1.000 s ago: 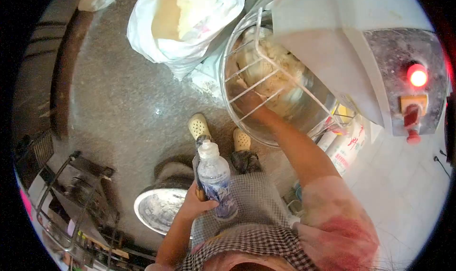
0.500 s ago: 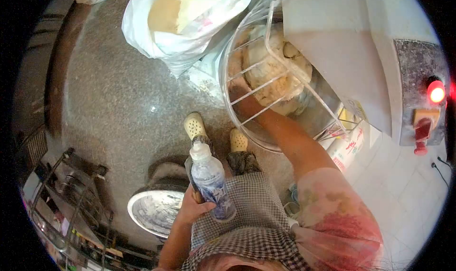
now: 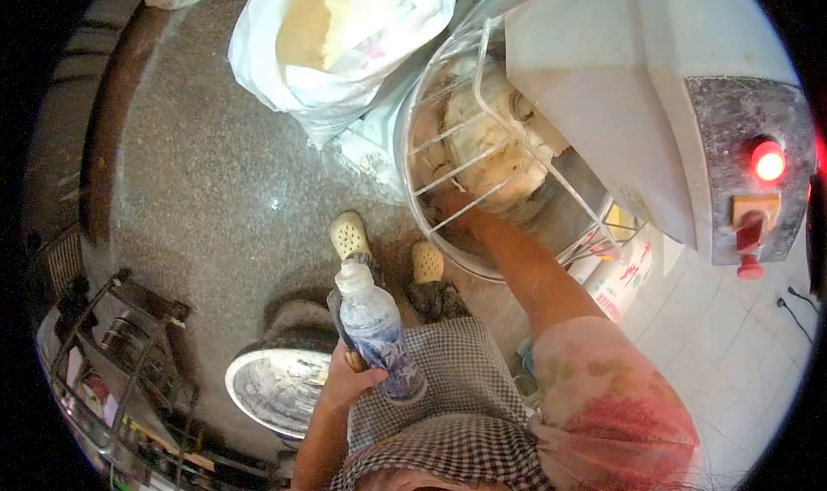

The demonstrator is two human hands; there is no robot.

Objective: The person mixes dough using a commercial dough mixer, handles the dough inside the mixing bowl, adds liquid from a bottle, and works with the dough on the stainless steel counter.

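My left hand [image 3: 351,381] is closed around a plastic bottle [image 3: 376,332] with a whitish cap and a blue-and-white pattern. A dark flat blade [image 3: 335,316] with a brownish handle lies along the bottle in the same grip; I cannot tell its exact kind. My right hand [image 3: 450,205] reaches under the guard bars [image 3: 469,169] into the metal bowl [image 3: 469,263] of a mixer. It is beside a large pale lump of dough [image 3: 495,164]. The bars and blur hide its fingers, so whether it touches the dough is unclear.
The mixer's housing [image 3: 603,77] overhangs the bowl, with a lit red lamp [image 3: 767,160] on its panel. An open white sack [image 3: 258,69] of pale powder stands by the bowl. A floury white basin [image 3: 280,388] and a dark metal rack [image 3: 129,353] are at lower left.
The dough has shifted shape and position in the bowl. My right hand has moved slightly lower along the bowl's near side. My left hand keeps its grip on the bottle.
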